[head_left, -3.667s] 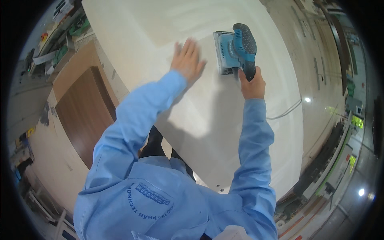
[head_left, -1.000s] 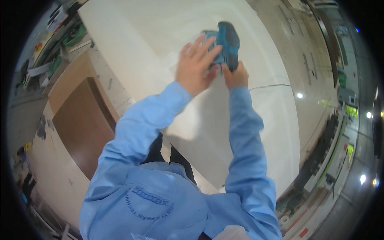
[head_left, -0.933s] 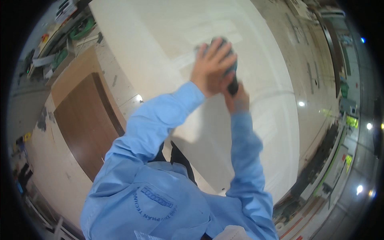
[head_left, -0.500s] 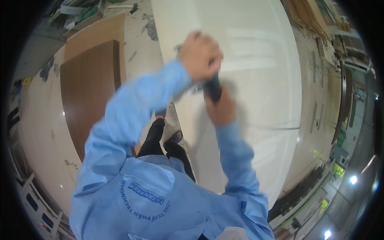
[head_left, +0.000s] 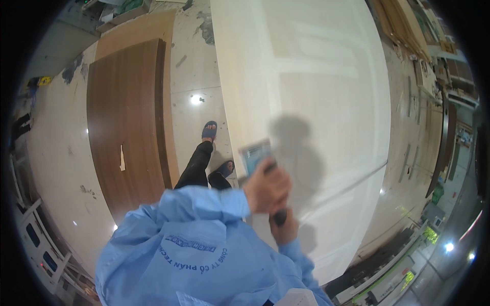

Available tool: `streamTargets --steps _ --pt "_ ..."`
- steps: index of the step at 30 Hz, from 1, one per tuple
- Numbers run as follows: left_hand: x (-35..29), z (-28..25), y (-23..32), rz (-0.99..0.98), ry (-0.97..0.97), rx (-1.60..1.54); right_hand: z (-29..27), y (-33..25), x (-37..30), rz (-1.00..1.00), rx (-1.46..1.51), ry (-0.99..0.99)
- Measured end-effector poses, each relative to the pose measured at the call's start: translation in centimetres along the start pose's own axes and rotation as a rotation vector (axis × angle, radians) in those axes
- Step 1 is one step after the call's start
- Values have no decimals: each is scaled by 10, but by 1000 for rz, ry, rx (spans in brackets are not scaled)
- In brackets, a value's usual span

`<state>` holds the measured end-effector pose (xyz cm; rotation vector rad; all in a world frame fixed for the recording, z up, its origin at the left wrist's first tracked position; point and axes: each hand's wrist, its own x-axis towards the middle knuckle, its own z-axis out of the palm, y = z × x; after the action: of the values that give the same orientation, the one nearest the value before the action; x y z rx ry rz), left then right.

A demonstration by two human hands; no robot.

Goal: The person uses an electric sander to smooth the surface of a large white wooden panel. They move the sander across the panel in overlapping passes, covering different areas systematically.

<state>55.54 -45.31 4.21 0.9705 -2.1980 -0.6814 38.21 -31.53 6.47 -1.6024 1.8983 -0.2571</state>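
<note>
A corded power sander (head_left: 255, 155), with a grey front, teal side and black rear grip, is over a large pale panel (head_left: 332, 112) close to the panel's left edge. My left hand (head_left: 269, 187) is closed over the top of the sander and hides much of its body. Behind it, my right hand (head_left: 286, 230) wraps around the black rear handle. The cord (head_left: 352, 184) trails off across the panel to the right. Whether the sander's base touches the surface is hard to tell.
A thick brown wooden panel (head_left: 125, 102) lies to the left on a lighter board (head_left: 138, 35), with a small pale scrap (head_left: 122, 157) on it. My sandaled feet (head_left: 210, 130) stand between the panels. Stacked boards (head_left: 395, 23) are at the far right.
Both hands and the sander have come back toward my body from farther up the panel. My left arm is now bent more, and the cord lies at a steeper slant.
</note>
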Motion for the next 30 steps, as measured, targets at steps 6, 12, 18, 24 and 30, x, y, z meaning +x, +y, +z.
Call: streamTargets --steps 6,12,18,24,30 --pt "7 -4 -34 195 83 -248 0 -23 -2 151 36 3" --pt "163 -92 -238 250 376 -67 -8 -120 252 -218 85 151" --pt "240 -161 -305 19 337 203 -21 -179 385 -321 -10 217" --pt "141 -52 -189 142 317 -50 5 -61 203 -237 60 237" --pt "10 20 4 83 131 -104 -10 29 -19 116 -15 47"
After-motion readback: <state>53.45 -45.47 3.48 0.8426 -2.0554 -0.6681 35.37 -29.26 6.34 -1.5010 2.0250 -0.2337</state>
